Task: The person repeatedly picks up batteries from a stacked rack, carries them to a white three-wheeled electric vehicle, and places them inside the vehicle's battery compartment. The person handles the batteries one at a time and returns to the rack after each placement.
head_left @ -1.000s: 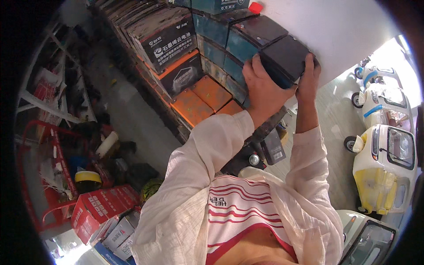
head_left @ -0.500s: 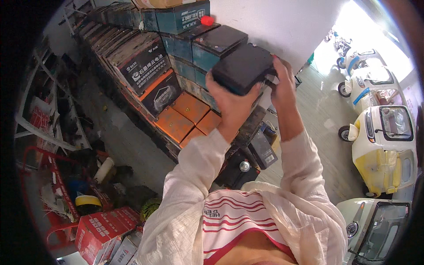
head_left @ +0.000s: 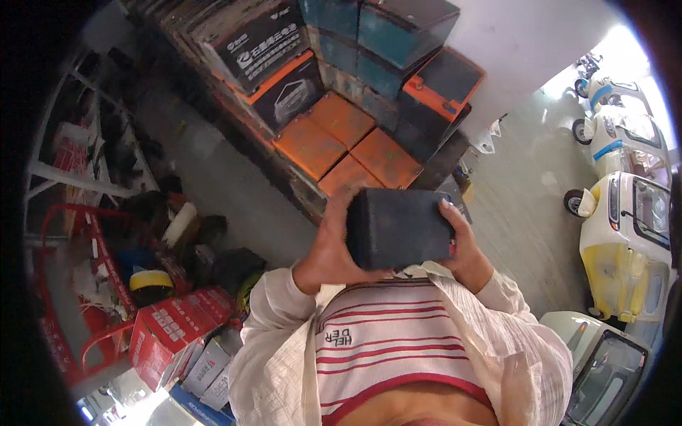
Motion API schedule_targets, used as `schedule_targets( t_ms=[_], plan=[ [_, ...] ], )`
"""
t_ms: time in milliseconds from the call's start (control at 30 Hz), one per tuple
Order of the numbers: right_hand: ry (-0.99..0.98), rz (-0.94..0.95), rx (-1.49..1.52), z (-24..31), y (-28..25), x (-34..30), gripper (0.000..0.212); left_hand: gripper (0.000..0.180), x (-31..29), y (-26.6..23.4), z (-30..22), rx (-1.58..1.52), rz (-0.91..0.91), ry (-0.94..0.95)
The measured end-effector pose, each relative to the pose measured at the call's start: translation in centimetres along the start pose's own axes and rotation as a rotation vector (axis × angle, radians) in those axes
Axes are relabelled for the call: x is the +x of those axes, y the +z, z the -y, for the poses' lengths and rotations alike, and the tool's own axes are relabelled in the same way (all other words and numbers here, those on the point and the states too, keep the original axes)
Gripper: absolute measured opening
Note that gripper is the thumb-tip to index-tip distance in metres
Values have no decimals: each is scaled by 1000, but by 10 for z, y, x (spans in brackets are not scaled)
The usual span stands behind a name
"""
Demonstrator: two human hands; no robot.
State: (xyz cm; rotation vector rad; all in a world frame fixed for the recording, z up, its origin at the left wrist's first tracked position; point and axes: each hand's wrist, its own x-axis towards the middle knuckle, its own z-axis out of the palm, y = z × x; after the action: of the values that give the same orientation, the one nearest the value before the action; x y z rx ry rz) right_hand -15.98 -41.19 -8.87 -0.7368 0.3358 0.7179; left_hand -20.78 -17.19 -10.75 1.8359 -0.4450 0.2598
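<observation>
A black box-shaped battery (head_left: 399, 228) is held level in front of my chest. My left hand (head_left: 328, 248) wraps its left side, fingers under and behind it. On the right side my right hand (head_left: 465, 245) clamps it, the thumb resting along the upper edge; some of its fingers are hidden below. Beyond the battery lie several orange-topped batteries (head_left: 344, 142) set close together. An orange-and-black battery (head_left: 446, 84) sits on top of the pile behind them, to the right.
Teal batteries (head_left: 398, 35) and a dark printed carton (head_left: 259, 50) are stacked at the far side, against a white wall (head_left: 526, 42). Red cartons (head_left: 174, 330) and a red metal frame (head_left: 89, 263) stand at left. Small white and yellow vehicles (head_left: 629, 234) line the right.
Both hands have drawn the black battery back from the pile toward my chest. The orange-and-black battery on the pile now shows. My view has tipped downward.
</observation>
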Motion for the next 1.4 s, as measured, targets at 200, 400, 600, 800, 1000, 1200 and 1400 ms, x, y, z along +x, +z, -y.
schedule_targets(
  t_ms=[200, 400, 600, 800, 1000, 1200, 1400],
  plan=[
    [58, -97, -1, -32, 30, 32, 41, 131, -31, -39, 39, -164, -84, -152],
    [-15, -74, -71, -47, 45, 67, 41, 93, -46, -23, 41, -722, -437, -488],
    [-87, -79, -70, -42, 77, 84, 46, 56, -17, -31, 59, -618, -555, -457],
    [-228, 13, 37, -22, 85, 156, 45, 54, 60, -71, 111, -397, -458, -419],
    [-374, 11, -136, -3, 87, 230, 53, 74, 135, -103, 126, -189, -411, -368],
    [-536, -164, -1226, -11, 85, 197, 56, 73, 123, -60, 173, 28, -278, -486],
    [-520, -185, -1336, -6, 96, 198, 56, 72, 119, -45, 185, -148, -378, -414]
  ],
)
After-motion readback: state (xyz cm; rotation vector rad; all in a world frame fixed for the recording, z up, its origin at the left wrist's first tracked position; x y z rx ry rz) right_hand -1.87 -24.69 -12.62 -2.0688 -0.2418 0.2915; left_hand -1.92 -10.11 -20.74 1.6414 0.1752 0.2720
